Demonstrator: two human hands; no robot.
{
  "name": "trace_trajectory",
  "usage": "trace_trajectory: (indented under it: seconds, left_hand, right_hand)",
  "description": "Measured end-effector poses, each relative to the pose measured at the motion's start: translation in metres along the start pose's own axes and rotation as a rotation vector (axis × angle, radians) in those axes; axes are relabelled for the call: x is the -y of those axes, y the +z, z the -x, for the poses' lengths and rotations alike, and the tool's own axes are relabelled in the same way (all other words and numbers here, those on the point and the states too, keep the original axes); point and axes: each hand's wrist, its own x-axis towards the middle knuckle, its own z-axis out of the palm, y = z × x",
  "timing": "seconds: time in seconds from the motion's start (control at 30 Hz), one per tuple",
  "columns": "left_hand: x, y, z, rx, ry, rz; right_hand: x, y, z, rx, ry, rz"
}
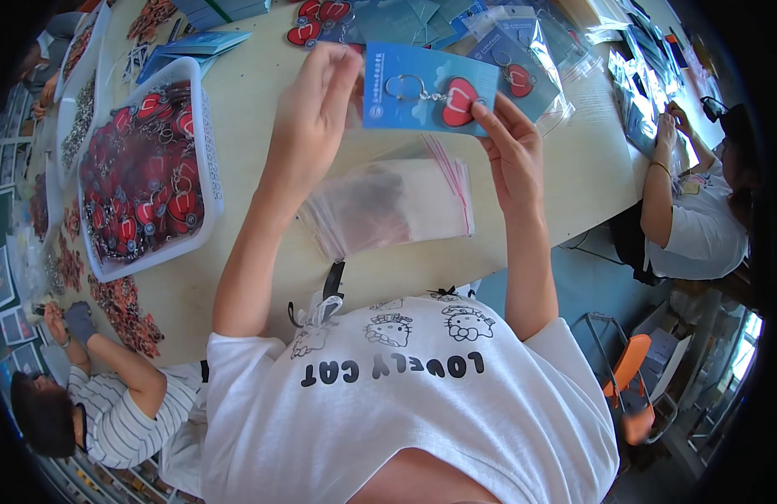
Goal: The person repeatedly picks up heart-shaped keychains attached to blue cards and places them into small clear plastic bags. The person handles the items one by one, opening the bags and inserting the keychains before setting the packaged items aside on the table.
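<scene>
I see the blue card (428, 88) held up over the table (573, 168), a red heart keyring (458, 101) fixed to its face. My right hand (510, 143) pinches the card's right lower corner between thumb and fingers; my left hand (314, 105) closes its fingertips on the left edge. Just beneath lies a stack of clear bags (388, 206) with red sealing strips. To my left a white basket (205, 151) brims with red keyrings. More bagged blue cards (523, 67) lie beyond. A co-worker's arm (657, 185) rests at the table's right edge, another person sits at lower left.
</scene>
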Motion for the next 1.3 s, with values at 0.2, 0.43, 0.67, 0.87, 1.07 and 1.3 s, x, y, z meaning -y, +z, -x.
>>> trace_trajectory:
  seconds: [0.2,0.43,0.67,0.87,1.07,1.3]
  left_hand:
    - [0.036,0.026,0.043,0.218,0.200,-0.645]
    - [0.032,0.027,0.039,0.312,0.047,-0.333]
    - [0.027,0.014,0.037,0.294,0.003,-0.172]
    - [0.029,0.006,0.038,0.283,-0.020,-0.104]
    - [0.036,-0.005,0.033,0.358,-0.320,0.138]
    - [0.042,-0.007,0.029,0.349,-0.468,0.384]
  right_hand:
    - [-0.006,-0.028,-0.006,-0.090,-0.009,-0.051]
    - [-0.007,-0.025,-0.001,-0.079,-0.021,-0.053]
    - [-0.007,-0.027,0.002,-0.085,-0.021,-0.020]
    - [-0.005,-0.027,0.004,-0.099,-0.023,0.016]
    - [-0.010,-0.040,0.002,-0.133,-0.018,0.009]
    - [-0.001,-0.060,-0.006,-0.061,-0.069,0.023]
